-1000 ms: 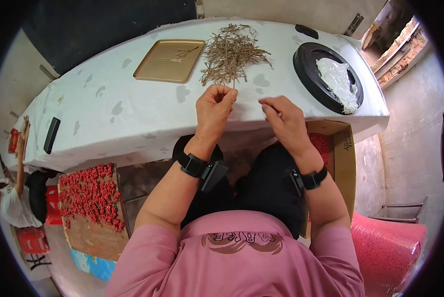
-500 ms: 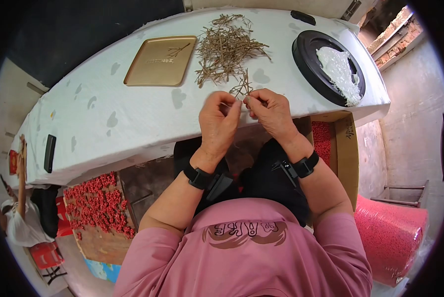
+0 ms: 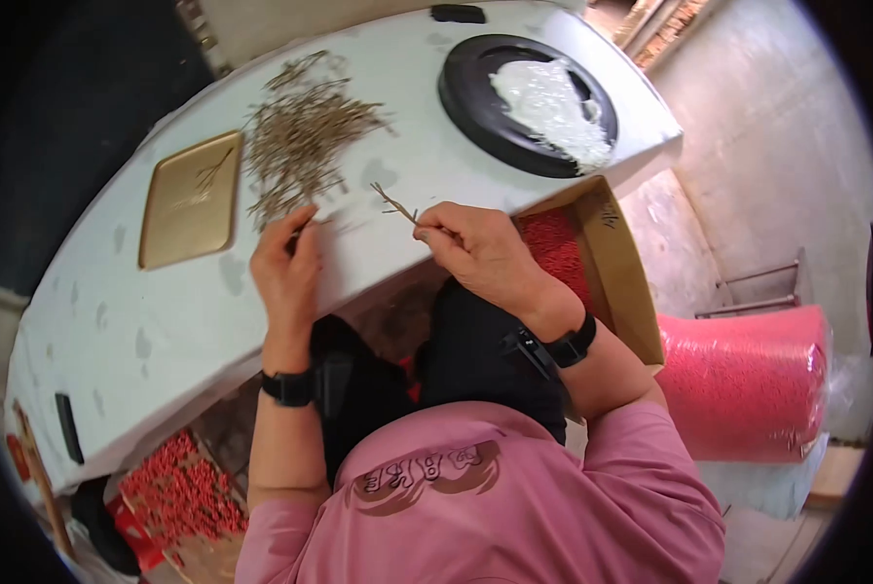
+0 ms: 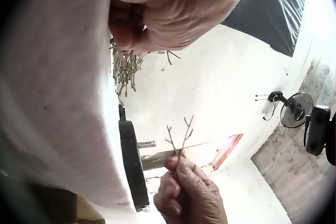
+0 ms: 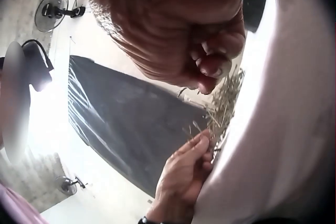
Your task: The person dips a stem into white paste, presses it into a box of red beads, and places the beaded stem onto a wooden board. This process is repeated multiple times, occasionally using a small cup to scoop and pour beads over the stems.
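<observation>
Between thumb and fingers my right hand [image 3: 480,248] pinches a thin brown forked twig [image 3: 393,202], its tips pointing away to the upper left. The left wrist view shows the same twig [image 4: 184,132] upright above the right fingertips. My left hand [image 3: 285,268] is at the near edge of a heap of brown twigs [image 3: 310,136], fingers curled and fingertips close together. Twig tips show beside these fingertips in the right wrist view; I cannot tell whether the left hand grips one. A gold tray [image 3: 188,229] holding a forked twig lies left of the heap.
A black round dish [image 3: 470,107] with a white glossy mass [image 3: 543,102] stands on the white tablecloth. A cardboard box [image 3: 621,263] of small red beads [image 3: 553,248] is below the table edge. Beyond it stands a plastic-wrapped pinkish-red bundle [image 3: 738,384]. A board with red beads [image 3: 178,487] lies lower left.
My hands came together around twigs, then separated. The right hand has moved away with a forked twig, while the left hand has gone to the heap. The head view has turned.
</observation>
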`<action>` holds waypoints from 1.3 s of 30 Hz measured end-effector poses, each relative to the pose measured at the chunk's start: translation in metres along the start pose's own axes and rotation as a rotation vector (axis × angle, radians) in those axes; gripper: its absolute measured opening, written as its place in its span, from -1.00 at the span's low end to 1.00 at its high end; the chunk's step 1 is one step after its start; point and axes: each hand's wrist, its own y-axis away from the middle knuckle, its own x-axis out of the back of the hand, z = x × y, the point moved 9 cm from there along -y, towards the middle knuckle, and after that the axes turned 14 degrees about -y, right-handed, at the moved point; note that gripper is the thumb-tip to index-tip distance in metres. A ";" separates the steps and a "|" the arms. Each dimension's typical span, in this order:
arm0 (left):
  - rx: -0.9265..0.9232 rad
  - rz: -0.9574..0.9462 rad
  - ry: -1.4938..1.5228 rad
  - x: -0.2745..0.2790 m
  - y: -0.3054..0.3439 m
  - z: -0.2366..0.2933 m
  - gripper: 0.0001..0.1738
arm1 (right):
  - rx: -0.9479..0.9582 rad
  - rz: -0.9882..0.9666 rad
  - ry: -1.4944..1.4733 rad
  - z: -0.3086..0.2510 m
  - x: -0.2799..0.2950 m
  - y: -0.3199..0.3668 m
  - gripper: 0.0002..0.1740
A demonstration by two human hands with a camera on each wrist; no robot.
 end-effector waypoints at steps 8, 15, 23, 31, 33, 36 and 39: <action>0.040 0.028 0.066 -0.004 0.003 0.003 -0.76 | 0.211 0.404 0.366 -0.034 0.143 0.033 -0.89; 0.034 0.046 0.121 -0.005 0.005 -0.001 -0.85 | 0.226 0.510 0.671 -0.021 0.221 0.015 -0.88; 0.125 0.019 0.100 -0.003 0.008 -0.002 -0.79 | 0.243 0.507 0.696 -0.004 0.228 -0.026 -0.88; -0.086 0.084 -0.107 0.000 0.003 0.011 -0.53 | 0.180 0.317 1.011 0.018 0.206 -0.060 -0.91; -0.133 0.113 -0.153 0.002 0.004 0.023 -0.47 | 0.138 0.271 1.059 0.025 0.206 -0.062 -0.88; -0.115 0.159 -0.156 0.007 0.007 0.027 -0.45 | 0.049 0.207 1.120 0.031 0.209 -0.057 -0.85; -0.102 0.242 -0.193 0.021 0.013 0.030 -0.47 | -0.013 0.178 1.144 0.025 0.209 -0.049 -0.85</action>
